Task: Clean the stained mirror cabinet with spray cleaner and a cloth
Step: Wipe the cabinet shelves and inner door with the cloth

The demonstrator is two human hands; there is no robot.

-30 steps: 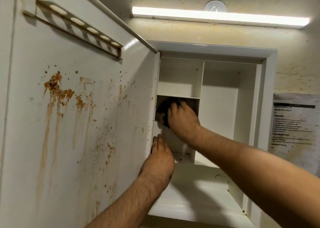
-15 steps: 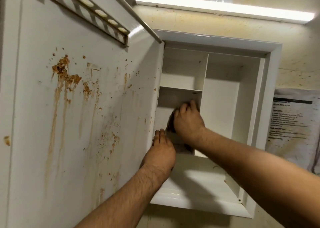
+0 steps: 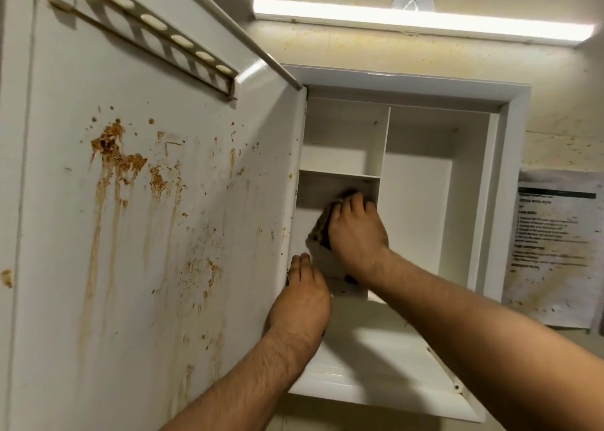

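Observation:
The white cabinet [image 3: 510, 201] hangs open on the wall. Its door [image 3: 147, 234] swings toward me on the left, its inner face streaked with brown stains and drips. My right hand [image 3: 354, 231] presses a dark, dirty cloth [image 3: 322, 226] against the back wall of the lower left compartment, under the small shelf [image 3: 340, 173]. My left hand [image 3: 302, 299] grips the free edge of the door, fingers wrapped around it. No spray bottle is in view.
A slotted holder rail [image 3: 157, 31] is fixed high on the door's inner face. A light bar [image 3: 421, 21] glows above the cabinet. A printed sheet [image 3: 555, 250] hangs on the spattered wall at right. The cabinet's tall right compartment [image 3: 421, 208] holds nothing.
My right hand with the cloth went from the top of the lower left compartment down, then slightly back up. The left hand kept its hold on the door edge.

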